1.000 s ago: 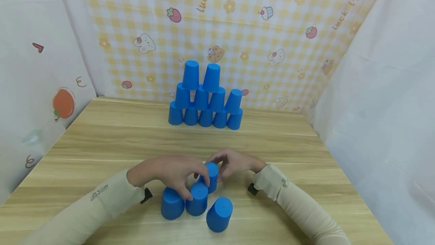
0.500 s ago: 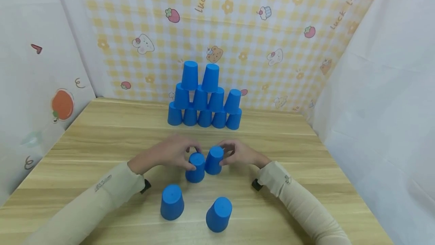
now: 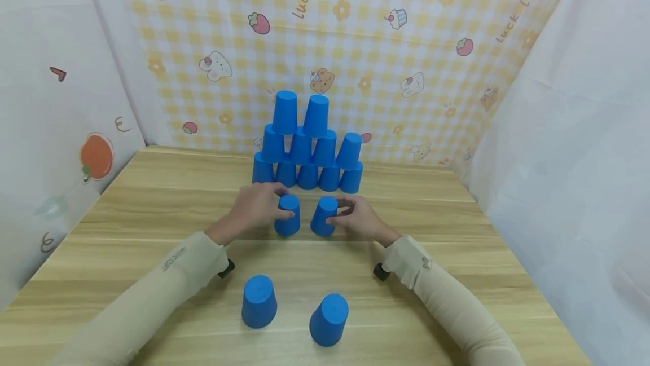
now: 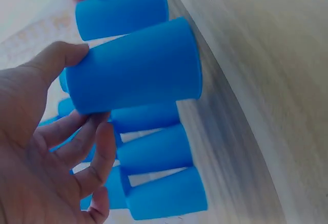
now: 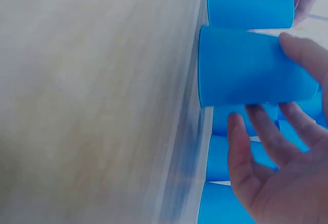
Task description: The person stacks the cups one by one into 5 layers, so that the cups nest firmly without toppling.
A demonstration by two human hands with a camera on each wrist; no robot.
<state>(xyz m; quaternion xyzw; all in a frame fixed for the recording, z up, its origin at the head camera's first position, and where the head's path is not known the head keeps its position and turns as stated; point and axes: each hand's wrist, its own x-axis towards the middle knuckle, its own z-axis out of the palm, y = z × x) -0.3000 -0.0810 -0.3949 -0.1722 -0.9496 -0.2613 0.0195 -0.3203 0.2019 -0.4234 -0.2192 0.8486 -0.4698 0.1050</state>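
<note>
My left hand (image 3: 255, 206) pinches an upside-down blue cup (image 3: 287, 224) near its closed end, with the thumb on the near side. A second upside-down blue cup (image 3: 321, 220) is pinched the same way by my right hand (image 3: 363, 220). A narrow gap separates these two cups, which are just in front of a stepped stack of blue cups (image 3: 301, 149). In the left wrist view, thumb and fingers lie on opposite sides of the held cup (image 4: 136, 70). The right wrist view has the other held cup (image 5: 246, 67) gripped likewise, rim toward the tabletop.
Two more upside-down blue cups stand apart near the front, a left one (image 3: 259, 301) and a right one (image 3: 329, 321). The stack has several cups in its lower rows and two on top. Behind the wooden table (image 3: 406, 309) hangs a checked cloth (image 3: 365, 56).
Both hands have moved away toward the stack, each carrying a cup from the front group. The two cups have drawn apart sideways. The two front cups and the stack stay put.
</note>
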